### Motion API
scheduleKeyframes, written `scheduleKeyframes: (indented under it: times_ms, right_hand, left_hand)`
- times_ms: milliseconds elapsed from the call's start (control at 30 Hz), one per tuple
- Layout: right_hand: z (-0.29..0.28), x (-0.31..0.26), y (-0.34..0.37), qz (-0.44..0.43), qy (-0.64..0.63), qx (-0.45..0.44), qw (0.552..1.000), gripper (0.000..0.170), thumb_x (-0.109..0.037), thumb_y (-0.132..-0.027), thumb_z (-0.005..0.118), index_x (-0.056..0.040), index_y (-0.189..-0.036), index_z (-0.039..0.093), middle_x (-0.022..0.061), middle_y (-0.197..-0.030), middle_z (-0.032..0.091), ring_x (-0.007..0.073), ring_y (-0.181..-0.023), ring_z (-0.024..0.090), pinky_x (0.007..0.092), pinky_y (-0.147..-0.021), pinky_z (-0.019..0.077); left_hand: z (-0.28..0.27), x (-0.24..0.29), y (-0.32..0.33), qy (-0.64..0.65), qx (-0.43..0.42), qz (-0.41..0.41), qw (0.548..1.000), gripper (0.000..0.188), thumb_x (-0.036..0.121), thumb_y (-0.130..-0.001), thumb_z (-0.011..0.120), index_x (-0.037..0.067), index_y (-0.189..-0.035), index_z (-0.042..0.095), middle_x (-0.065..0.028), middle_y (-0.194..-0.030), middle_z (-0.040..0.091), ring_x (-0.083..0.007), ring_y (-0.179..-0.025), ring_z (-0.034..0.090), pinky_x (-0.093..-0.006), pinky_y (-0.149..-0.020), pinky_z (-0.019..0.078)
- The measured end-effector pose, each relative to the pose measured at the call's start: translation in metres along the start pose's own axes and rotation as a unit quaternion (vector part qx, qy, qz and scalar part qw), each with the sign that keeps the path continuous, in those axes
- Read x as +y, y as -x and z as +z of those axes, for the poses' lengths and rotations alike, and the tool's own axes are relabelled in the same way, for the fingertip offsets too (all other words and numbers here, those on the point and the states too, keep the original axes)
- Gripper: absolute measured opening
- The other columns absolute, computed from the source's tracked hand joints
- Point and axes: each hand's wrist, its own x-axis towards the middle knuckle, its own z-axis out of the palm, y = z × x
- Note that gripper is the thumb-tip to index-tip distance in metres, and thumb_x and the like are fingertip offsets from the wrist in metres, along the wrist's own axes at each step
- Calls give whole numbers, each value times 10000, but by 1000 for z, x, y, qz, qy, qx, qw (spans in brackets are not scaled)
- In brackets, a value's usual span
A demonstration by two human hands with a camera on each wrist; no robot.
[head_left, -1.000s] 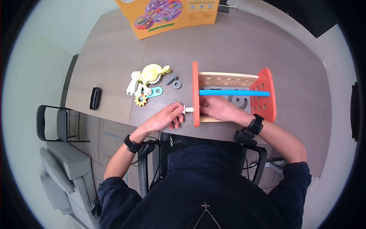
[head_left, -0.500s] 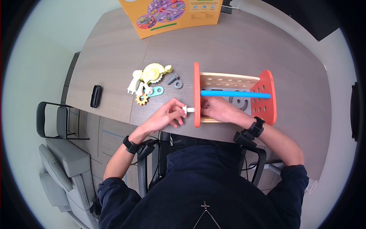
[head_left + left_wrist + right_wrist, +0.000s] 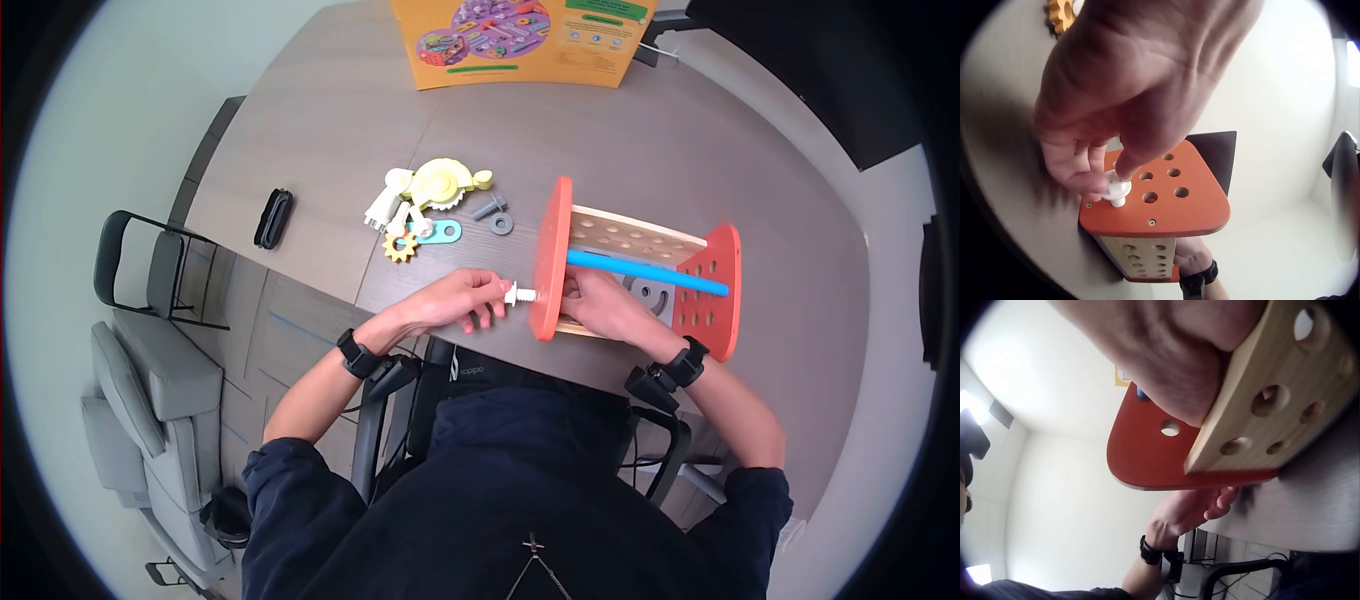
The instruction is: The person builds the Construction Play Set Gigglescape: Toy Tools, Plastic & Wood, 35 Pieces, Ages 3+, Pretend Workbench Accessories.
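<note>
The left hand [image 3: 455,300] pinches the head of a white screw [image 3: 522,295], whose threaded end meets the outer face of the box's left orange panel [image 3: 552,255]. In the left wrist view the thumb and a finger hold the screw [image 3: 1117,190] against the holed panel [image 3: 1194,215]. The right hand [image 3: 615,308] reaches inside the box behind that panel, below the blue rod [image 3: 650,272]. Its fingertips are hidden; in the right wrist view the hand [image 3: 1166,356] lies between the orange panel [image 3: 1144,447] and a holed wooden board [image 3: 1241,425].
Left of the box lie a yellow-green toy piece [image 3: 440,182], an orange gear [image 3: 400,248], a teal strip [image 3: 447,232], a grey bolt [image 3: 488,207] and a grey nut [image 3: 501,224]. A black case [image 3: 273,218] rests farther left. A yellow printed box [image 3: 520,50] stands behind.
The head view has shifted, so the table items appear farther right. The box has turned, its right end now nearer the person. The left hand still pinches the screw; the right hand remains inside.
</note>
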Motion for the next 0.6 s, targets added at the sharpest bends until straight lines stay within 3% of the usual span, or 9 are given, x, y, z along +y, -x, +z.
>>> scheduleKeyframes:
  times_ms: [100,200,233,333,433,533,600]
  right_hand:
    - [1,11,-2,-8,7,2,1000,321,-182,-1032,716,51,-1250,693,148,-1050,773,237,-961,757,388,-876,601]
    - [-5,-10,0,29,24,-36,999,356,4,-1026,643,71,-1371,588,151,-1225,732,203,-1131,733,370,-1012,592]
    - [-4,-9,-1,36,23,-39,998,354,4,-1026,642,70,-1370,589,150,-1226,732,204,-1133,733,371,-1016,590]
    - [-4,-6,-2,53,18,-43,997,347,1,-1026,644,66,-1364,594,148,-1229,733,206,-1135,732,374,-1029,585]
    - [-4,-11,0,52,15,-38,998,339,-8,-1025,653,64,-1353,600,147,-1227,736,205,-1129,732,379,-1034,580]
    - [-4,-14,1,50,24,-35,998,335,-15,-1026,658,62,-1347,602,149,-1226,737,205,-1126,733,382,-1032,578]
    - [-5,-12,1,55,25,-42,997,334,-17,-1027,657,62,-1347,601,151,-1227,737,207,-1126,732,384,-1032,576]
  left_hand:
    - [5,-5,-2,-20,14,74,997,216,245,-1108,640,64,-1220,609,21,-989,645,-57,-792,611,-231,-630,496]
    - [7,-11,0,-36,22,132,990,244,165,-1076,683,67,-1271,573,24,-1002,621,-60,-807,598,-238,-637,482]
    - [8,-11,1,-39,21,147,988,265,141,-1067,692,68,-1285,561,24,-1002,615,-62,-808,597,-240,-637,478]
    - [11,-5,7,-22,28,126,991,228,225,-1113,625,82,-1280,561,17,-1008,629,-66,-796,598,-236,-629,474]
    - [11,3,9,-15,55,38,998,268,338,-1150,545,91,-1251,567,18,-977,638,-62,-747,586,-232,-599,459]
    - [4,-5,-1,-44,2,8,999,352,430,-1166,474,97,-1224,572,25,-923,640,-55,-693,564,-233,-567,446]
    - [6,-9,-6,-37,-4,7,999,326,412,-1161,502,97,-1204,574,30,-893,631,-48,-672,549,-229,-556,434]
